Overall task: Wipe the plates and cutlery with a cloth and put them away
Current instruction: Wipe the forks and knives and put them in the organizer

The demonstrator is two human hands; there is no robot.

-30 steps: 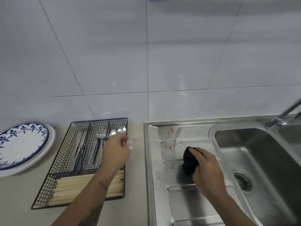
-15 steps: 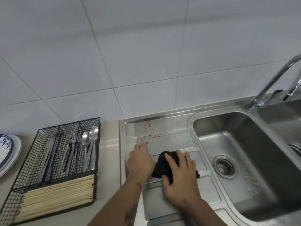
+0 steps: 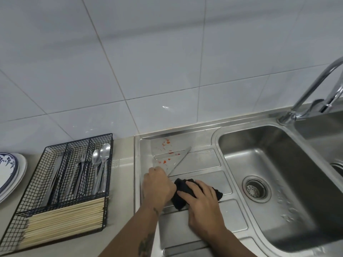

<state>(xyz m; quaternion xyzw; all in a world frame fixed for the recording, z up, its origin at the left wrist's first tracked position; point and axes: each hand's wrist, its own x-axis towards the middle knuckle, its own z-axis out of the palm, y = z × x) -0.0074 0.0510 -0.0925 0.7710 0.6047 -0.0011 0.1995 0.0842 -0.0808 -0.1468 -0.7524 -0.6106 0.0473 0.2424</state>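
Observation:
A steel knife [image 3: 181, 160] lies slanted on the sink's draining board [image 3: 202, 162], among red food specks. My left hand [image 3: 157, 186] is closed around the knife's handle end. My right hand [image 3: 201, 199] presses flat on a black cloth [image 3: 181, 190] bunched on the board just right of my left hand. A black wire cutlery tray [image 3: 61, 184] on the counter at left holds knives, forks, two spoons [image 3: 101, 158] and, in its front section, a stack of wooden chopsticks [image 3: 63, 223]. Blue-patterned plates [image 3: 9, 173] are stacked at the far left edge.
The steel sink basin [image 3: 278, 175] with its drain lies right of the draining board. A chrome tap [image 3: 311, 89] arches over it from the back right. A second basin shows at the far right edge. White tiles cover the wall behind.
My left hand left the cutlery tray, crossed to the draining board and closed on the knife's handle. My right hand stayed on the cloth. My view shifted right and down.

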